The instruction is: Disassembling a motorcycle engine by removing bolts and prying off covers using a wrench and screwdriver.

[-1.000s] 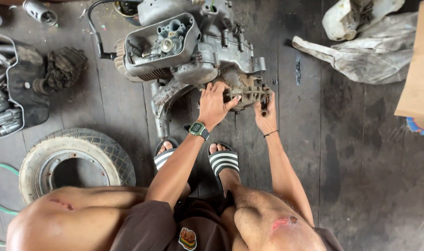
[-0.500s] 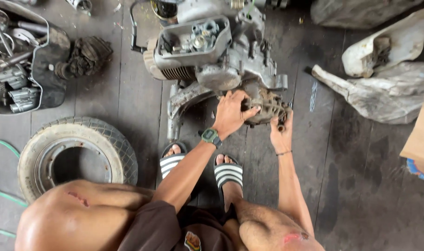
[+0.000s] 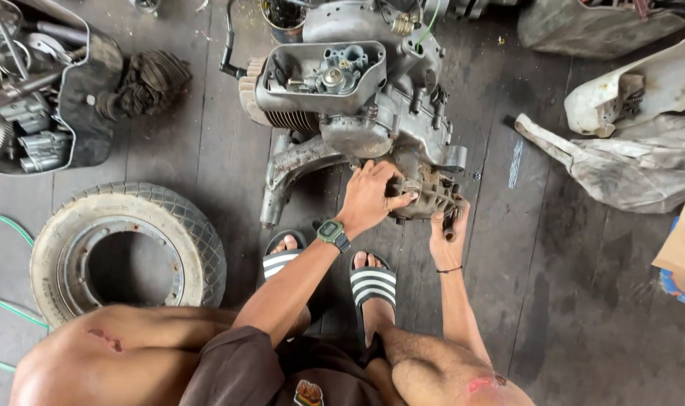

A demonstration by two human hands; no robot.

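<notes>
I see my left hand (image 3: pixel 368 197) lying spread, palm down, on the near end of the grey engine (image 3: pixel 357 105), which sits on the dark plank floor (image 3: pixel 568 301) just beyond my striped sandals (image 3: pixel 372 286). My right hand (image 3: pixel 447 237) grips the engine's ribbed lower corner from beneath, fingers curled around a small dark part.

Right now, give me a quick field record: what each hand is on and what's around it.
left hand: palm down on the grey engine casing
right hand: gripping the casing's lower right edge
engine block: lying on the dark plank floor
tyre with rim: flat on floor, left of feet
tray of metal parts: upper left
</notes>
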